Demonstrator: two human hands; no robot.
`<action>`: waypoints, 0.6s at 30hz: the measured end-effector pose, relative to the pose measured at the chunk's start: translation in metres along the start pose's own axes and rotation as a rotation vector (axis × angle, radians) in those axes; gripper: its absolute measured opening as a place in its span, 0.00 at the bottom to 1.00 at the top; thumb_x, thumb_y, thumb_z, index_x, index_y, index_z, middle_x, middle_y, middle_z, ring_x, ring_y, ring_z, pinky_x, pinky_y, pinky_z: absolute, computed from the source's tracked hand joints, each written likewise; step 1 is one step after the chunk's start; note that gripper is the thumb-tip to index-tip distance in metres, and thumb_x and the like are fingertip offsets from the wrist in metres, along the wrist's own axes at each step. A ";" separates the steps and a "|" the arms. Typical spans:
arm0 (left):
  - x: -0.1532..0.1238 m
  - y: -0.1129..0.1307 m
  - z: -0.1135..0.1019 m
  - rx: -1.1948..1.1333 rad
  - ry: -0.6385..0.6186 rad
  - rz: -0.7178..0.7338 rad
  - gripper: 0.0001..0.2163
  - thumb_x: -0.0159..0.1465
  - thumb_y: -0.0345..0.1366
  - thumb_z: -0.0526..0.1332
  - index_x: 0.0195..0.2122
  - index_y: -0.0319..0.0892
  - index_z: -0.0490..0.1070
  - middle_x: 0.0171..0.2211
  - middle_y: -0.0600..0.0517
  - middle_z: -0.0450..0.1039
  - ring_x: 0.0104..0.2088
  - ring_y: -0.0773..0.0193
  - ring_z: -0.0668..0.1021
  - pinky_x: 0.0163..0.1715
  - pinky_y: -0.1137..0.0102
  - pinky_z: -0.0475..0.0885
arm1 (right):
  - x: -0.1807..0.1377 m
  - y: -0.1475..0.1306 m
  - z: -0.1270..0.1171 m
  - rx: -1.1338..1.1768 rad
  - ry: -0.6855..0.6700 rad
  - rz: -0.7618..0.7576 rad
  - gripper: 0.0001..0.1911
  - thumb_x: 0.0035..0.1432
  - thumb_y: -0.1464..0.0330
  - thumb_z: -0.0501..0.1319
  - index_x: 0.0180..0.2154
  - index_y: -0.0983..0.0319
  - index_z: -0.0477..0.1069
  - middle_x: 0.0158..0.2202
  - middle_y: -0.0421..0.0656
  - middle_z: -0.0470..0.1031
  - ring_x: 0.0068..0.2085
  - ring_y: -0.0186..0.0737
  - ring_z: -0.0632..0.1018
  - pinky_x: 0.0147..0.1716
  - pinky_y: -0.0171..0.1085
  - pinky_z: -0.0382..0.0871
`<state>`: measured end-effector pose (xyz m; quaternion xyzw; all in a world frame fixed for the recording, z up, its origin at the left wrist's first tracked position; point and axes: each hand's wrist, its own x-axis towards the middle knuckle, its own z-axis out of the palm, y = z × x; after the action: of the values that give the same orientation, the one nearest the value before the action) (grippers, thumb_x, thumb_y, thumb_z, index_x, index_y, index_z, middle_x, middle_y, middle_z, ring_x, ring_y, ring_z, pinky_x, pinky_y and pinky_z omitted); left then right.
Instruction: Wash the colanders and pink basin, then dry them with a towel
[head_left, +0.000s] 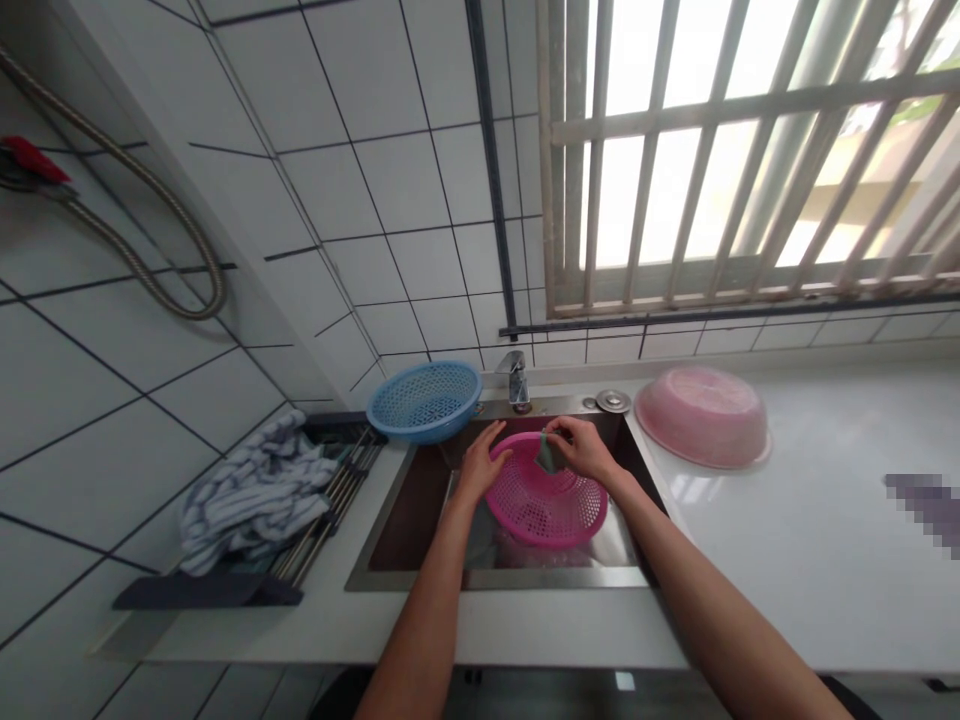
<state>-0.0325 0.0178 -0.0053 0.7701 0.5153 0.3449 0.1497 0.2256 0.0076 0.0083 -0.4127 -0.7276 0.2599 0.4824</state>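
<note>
A pink plastic colander sits tilted in the steel sink, its holed inside facing me. My right hand is over its far rim, fingers pinched on a small green-grey scouring pad. The pad lies against the inner wall near the top. At the colander's left rim is my left hand, its fingers stretched out and the thumb apart from them. Whether the thumb presses on the rim is hard to tell.
A blue colander rests behind the sink's left corner, beside the faucet. An upside-down pink basin and a metal drain strainer are on the right. Striped cloth lies over a rack at the left.
</note>
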 end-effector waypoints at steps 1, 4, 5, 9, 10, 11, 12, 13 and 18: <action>0.000 0.001 0.001 -0.001 -0.023 0.024 0.27 0.66 0.38 0.64 0.67 0.47 0.68 0.70 0.48 0.65 0.70 0.58 0.67 0.70 0.59 0.60 | 0.000 -0.003 0.001 -0.004 -0.023 -0.008 0.08 0.63 0.66 0.62 0.39 0.60 0.80 0.38 0.44 0.83 0.37 0.41 0.80 0.41 0.37 0.72; 0.000 0.005 0.001 -0.027 -0.086 0.055 0.24 0.69 0.34 0.59 0.67 0.50 0.69 0.68 0.50 0.67 0.69 0.60 0.67 0.70 0.59 0.60 | -0.001 -0.006 0.002 0.001 -0.077 -0.023 0.08 0.63 0.68 0.62 0.40 0.60 0.80 0.38 0.44 0.83 0.37 0.42 0.80 0.41 0.37 0.71; 0.000 0.005 0.001 -0.037 -0.102 0.047 0.23 0.69 0.33 0.57 0.65 0.49 0.71 0.66 0.51 0.70 0.68 0.61 0.70 0.70 0.59 0.61 | -0.001 -0.006 0.002 0.001 -0.085 -0.024 0.08 0.63 0.68 0.62 0.40 0.60 0.80 0.39 0.44 0.83 0.38 0.42 0.80 0.40 0.37 0.71; -0.001 0.007 0.004 -0.030 -0.124 0.010 0.21 0.70 0.29 0.53 0.59 0.48 0.77 0.60 0.51 0.77 0.61 0.61 0.77 0.65 0.62 0.68 | 0.000 -0.003 0.001 -0.024 -0.106 -0.006 0.08 0.63 0.67 0.63 0.40 0.59 0.82 0.38 0.44 0.84 0.38 0.43 0.80 0.40 0.38 0.71; -0.002 0.008 0.005 -0.020 -0.119 0.012 0.20 0.70 0.29 0.53 0.59 0.48 0.77 0.59 0.51 0.77 0.61 0.61 0.77 0.65 0.62 0.68 | 0.000 -0.002 0.001 -0.028 -0.108 -0.006 0.08 0.63 0.67 0.64 0.40 0.59 0.82 0.38 0.44 0.84 0.38 0.43 0.81 0.40 0.38 0.72; -0.002 0.009 0.007 -0.013 -0.116 0.020 0.20 0.70 0.29 0.54 0.59 0.49 0.77 0.59 0.51 0.77 0.61 0.61 0.78 0.65 0.63 0.68 | -0.001 -0.003 0.002 -0.030 -0.111 -0.012 0.08 0.63 0.67 0.64 0.40 0.59 0.82 0.39 0.44 0.84 0.39 0.43 0.81 0.41 0.38 0.72; -0.003 0.012 0.010 -0.011 -0.117 0.032 0.20 0.70 0.29 0.54 0.59 0.49 0.77 0.59 0.51 0.77 0.60 0.61 0.78 0.64 0.63 0.68 | -0.001 -0.003 0.004 -0.030 -0.118 -0.026 0.08 0.63 0.68 0.65 0.40 0.58 0.83 0.39 0.44 0.84 0.39 0.43 0.81 0.41 0.38 0.72; -0.003 0.014 0.012 -0.011 -0.128 0.046 0.20 0.70 0.29 0.55 0.58 0.49 0.77 0.59 0.52 0.78 0.60 0.61 0.78 0.64 0.63 0.69 | -0.001 -0.005 0.007 -0.032 -0.130 -0.044 0.08 0.63 0.68 0.65 0.41 0.58 0.83 0.40 0.44 0.84 0.40 0.43 0.82 0.42 0.38 0.72; -0.003 0.018 0.012 0.006 -0.197 0.059 0.18 0.70 0.29 0.55 0.56 0.50 0.79 0.56 0.52 0.80 0.58 0.60 0.80 0.62 0.65 0.71 | -0.003 -0.006 0.017 -0.061 -0.155 -0.080 0.08 0.63 0.69 0.65 0.42 0.57 0.83 0.41 0.45 0.84 0.41 0.44 0.82 0.43 0.38 0.73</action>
<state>-0.0122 0.0094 -0.0047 0.8158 0.4760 0.2701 0.1870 0.2081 0.0021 0.0049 -0.3766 -0.7862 0.2490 0.4220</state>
